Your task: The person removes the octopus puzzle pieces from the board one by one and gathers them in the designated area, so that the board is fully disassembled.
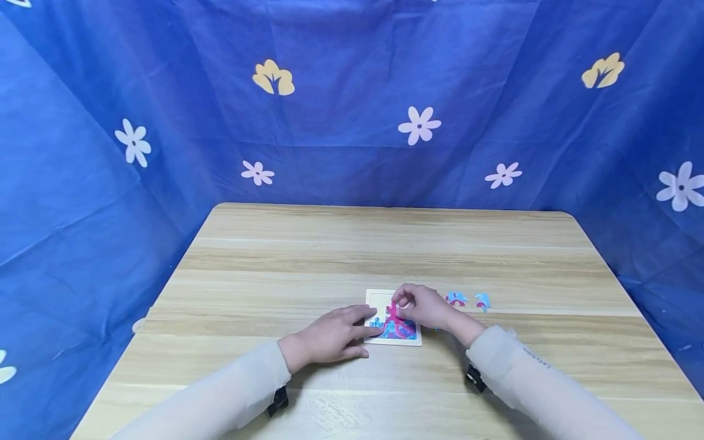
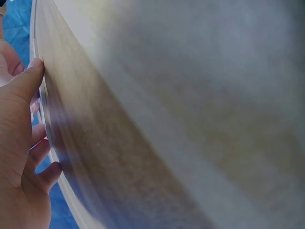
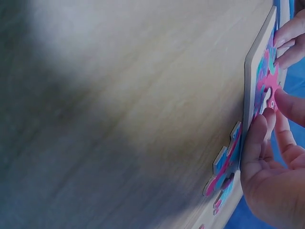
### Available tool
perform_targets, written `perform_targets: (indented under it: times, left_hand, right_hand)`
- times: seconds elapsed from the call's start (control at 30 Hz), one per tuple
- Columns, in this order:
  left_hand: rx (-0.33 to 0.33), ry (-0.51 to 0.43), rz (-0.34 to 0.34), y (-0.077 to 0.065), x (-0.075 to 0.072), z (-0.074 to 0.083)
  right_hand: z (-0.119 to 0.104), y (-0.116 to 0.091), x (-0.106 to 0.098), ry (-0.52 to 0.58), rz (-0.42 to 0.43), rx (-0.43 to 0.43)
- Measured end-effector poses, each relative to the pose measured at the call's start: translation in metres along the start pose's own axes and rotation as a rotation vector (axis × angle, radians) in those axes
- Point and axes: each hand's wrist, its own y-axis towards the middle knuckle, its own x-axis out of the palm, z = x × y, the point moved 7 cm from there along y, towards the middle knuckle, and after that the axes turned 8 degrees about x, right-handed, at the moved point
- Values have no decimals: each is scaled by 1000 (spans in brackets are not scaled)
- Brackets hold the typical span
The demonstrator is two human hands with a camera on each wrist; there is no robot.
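A square jigsaw tray (image 1: 393, 343) with a pale rim lies flat on the table, its lower part covered by blue and purple pieces. Over the middle of it, my right hand (image 1: 426, 307) pinches a pink puzzle piece (image 1: 392, 313) between thumb and forefinger. The same pink piece (image 3: 273, 78) shows beside the thumb tip in the right wrist view. From the left, my left hand (image 1: 332, 335) rests its spread fingers on the tray's left edge and the pieces there. In the left wrist view, that hand's thumb (image 2: 33, 76) lies along the table surface.
Right of the tray lie a blue and pink puzzle piece (image 1: 457, 297) and another loose piece (image 1: 483, 301). A further pink and blue piece (image 3: 223, 164) sits close beside the tray, partly under my right hand. A blue flowered cloth (image 1: 352, 110) hangs behind the wooden table (image 1: 308, 256).
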Motion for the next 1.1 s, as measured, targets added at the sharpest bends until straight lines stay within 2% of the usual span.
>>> perform_targets:
  times: [0.43,1.1]
  left_hand:
    - [-4,-3,-11,0,2,-2]
    - [10,-7,8,-1,0,-2]
  right_hand:
    - [2,0,-2,110,-5,25]
    - [8,0,-9,393,-147,61]
